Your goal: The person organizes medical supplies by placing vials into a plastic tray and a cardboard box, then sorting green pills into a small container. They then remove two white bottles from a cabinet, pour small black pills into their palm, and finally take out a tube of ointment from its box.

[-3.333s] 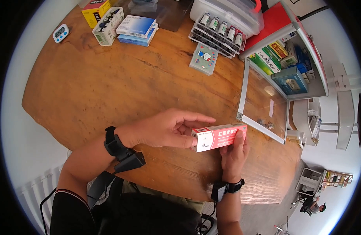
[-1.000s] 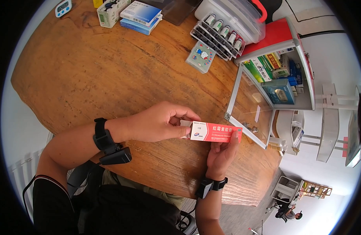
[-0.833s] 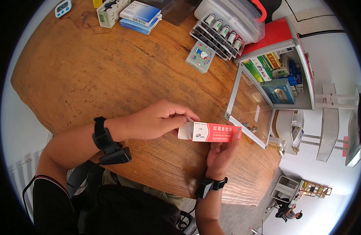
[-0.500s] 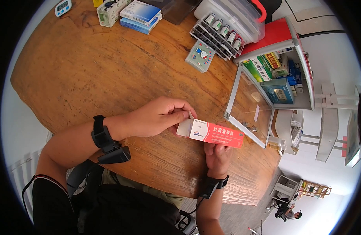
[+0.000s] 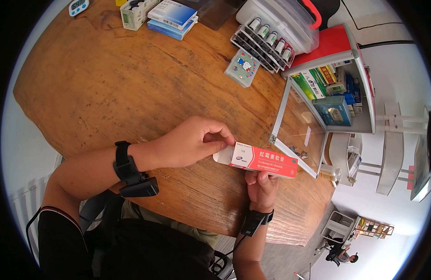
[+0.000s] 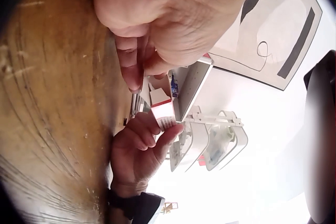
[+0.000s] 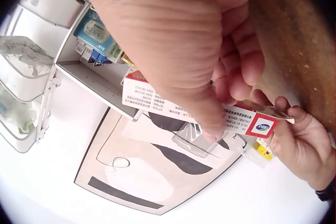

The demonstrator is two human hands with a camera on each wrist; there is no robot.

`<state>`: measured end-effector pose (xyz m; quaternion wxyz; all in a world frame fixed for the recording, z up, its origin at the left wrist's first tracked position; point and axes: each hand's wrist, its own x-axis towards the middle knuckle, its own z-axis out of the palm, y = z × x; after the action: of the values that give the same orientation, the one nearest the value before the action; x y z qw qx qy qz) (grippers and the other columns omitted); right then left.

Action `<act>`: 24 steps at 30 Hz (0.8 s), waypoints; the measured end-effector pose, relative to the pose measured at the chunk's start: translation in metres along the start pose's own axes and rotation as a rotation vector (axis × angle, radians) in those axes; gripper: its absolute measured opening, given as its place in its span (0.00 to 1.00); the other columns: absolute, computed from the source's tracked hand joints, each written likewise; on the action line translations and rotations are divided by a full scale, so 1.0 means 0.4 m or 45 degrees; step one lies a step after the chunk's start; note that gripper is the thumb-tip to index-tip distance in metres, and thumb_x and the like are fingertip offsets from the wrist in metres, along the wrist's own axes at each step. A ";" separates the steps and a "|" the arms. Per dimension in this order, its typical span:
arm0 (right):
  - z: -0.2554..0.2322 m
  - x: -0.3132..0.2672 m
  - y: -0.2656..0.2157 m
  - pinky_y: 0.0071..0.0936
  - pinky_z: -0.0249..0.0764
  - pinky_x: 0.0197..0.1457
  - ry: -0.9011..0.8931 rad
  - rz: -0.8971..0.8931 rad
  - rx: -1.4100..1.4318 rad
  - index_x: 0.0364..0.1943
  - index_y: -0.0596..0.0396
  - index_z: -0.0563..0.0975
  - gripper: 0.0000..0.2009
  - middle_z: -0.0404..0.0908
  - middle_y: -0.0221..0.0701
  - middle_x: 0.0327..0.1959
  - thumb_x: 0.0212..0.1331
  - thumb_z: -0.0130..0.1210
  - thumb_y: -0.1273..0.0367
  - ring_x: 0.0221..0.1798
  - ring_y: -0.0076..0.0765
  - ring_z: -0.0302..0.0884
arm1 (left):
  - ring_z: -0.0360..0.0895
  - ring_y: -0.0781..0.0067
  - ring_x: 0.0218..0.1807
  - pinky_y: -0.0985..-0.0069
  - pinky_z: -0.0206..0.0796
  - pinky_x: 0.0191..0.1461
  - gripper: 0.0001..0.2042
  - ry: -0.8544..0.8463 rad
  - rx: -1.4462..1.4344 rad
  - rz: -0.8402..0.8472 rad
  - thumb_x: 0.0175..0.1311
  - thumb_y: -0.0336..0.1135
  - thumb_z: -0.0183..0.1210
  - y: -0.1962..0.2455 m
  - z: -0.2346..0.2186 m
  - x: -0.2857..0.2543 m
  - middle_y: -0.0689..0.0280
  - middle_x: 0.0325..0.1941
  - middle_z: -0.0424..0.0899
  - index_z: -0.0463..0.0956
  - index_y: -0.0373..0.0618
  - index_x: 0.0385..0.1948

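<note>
A red-and-white ointment carton (image 5: pixel 267 159), printed "Erythromycin Ointment", is held above the table with its left end opened. My right hand (image 5: pixel 262 189) grips the carton from below, the thumb against its side. A white end flap (image 5: pixel 223 157) sticks out toward my left hand (image 5: pixel 194 142), whose thumb and index finger pinch the cardboard at the opened end. In the right wrist view, the printed side of the carton (image 7: pixel 247 123) shows between both hands. The inside of the carton is mostly hidden.
A medicine cabinet (image 5: pixel 325 39) stands at the right, its clear door (image 5: pixel 295 123) lowered onto the wooden table (image 5: pixel 108 88). Behind are a vial rack (image 5: pixel 262 44), a small cartoon-print case (image 5: pixel 242 68), blue-and-white boxes (image 5: pixel 172 16) and a timer (image 5: pixel 78 7).
The carton's left end was closed 3.3 s ago; now its flap stands out. The carton has tilted and shifted slightly right in the last second, with my right thumb moved lower.
</note>
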<state>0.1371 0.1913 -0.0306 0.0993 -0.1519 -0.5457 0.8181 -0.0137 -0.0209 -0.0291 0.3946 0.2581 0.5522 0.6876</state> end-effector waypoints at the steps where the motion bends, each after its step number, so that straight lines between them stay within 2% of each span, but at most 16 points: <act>1: 0.000 0.001 -0.001 0.22 0.69 0.28 0.000 0.001 -0.001 0.61 0.62 0.72 0.35 0.83 0.30 0.36 0.53 0.75 0.59 0.28 0.23 0.75 | 0.81 0.79 0.51 0.79 0.75 0.53 0.06 0.001 -0.001 0.000 0.73 0.24 0.57 0.000 0.000 -0.001 0.61 0.54 0.85 0.79 0.35 0.47; 4: 0.002 0.005 -0.005 0.18 0.66 0.28 -0.075 -0.008 -0.085 0.62 0.59 0.70 0.34 0.81 0.26 0.34 0.57 0.72 0.56 0.28 0.19 0.72 | 0.82 0.79 0.51 0.78 0.76 0.54 0.07 -0.015 -0.021 0.016 0.72 0.24 0.58 0.000 0.001 -0.002 0.59 0.57 0.84 0.79 0.34 0.47; 6: 0.004 0.006 -0.007 0.21 0.71 0.29 -0.073 -0.016 -0.065 0.58 0.60 0.73 0.32 0.83 0.30 0.37 0.53 0.75 0.59 0.29 0.23 0.77 | 0.82 0.79 0.50 0.79 0.76 0.53 0.07 -0.022 0.063 0.000 0.71 0.25 0.60 0.001 0.002 -0.003 0.59 0.56 0.85 0.80 0.34 0.47; 10: -0.002 0.004 -0.002 0.21 0.72 0.30 -0.068 -0.019 -0.069 0.58 0.60 0.73 0.32 0.83 0.30 0.37 0.54 0.75 0.59 0.30 0.23 0.77 | 0.82 0.79 0.50 0.79 0.76 0.52 0.08 -0.021 0.038 0.013 0.70 0.25 0.61 -0.001 0.001 -0.003 0.59 0.56 0.85 0.80 0.35 0.48; 18: -0.018 -0.001 0.003 0.23 0.75 0.33 -0.008 -0.009 0.052 0.62 0.61 0.72 0.31 0.85 0.32 0.42 0.57 0.73 0.62 0.32 0.25 0.80 | 0.84 0.76 0.49 0.78 0.77 0.51 0.18 -0.115 0.050 -0.080 0.65 0.24 0.66 0.020 0.008 -0.007 0.60 0.51 0.86 0.77 0.36 0.57; 24: -0.013 0.001 0.005 0.25 0.77 0.35 -0.026 -0.033 -0.039 0.62 0.62 0.71 0.31 0.85 0.34 0.42 0.58 0.72 0.64 0.32 0.27 0.81 | 0.84 0.76 0.48 0.79 0.76 0.48 0.16 -0.060 0.161 -0.049 0.66 0.23 0.64 0.025 0.011 -0.011 0.61 0.49 0.85 0.73 0.36 0.54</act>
<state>0.1384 0.1953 -0.0343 0.1019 -0.1380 -0.5611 0.8098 -0.0102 -0.0230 -0.0180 0.4034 0.2880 0.5900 0.6374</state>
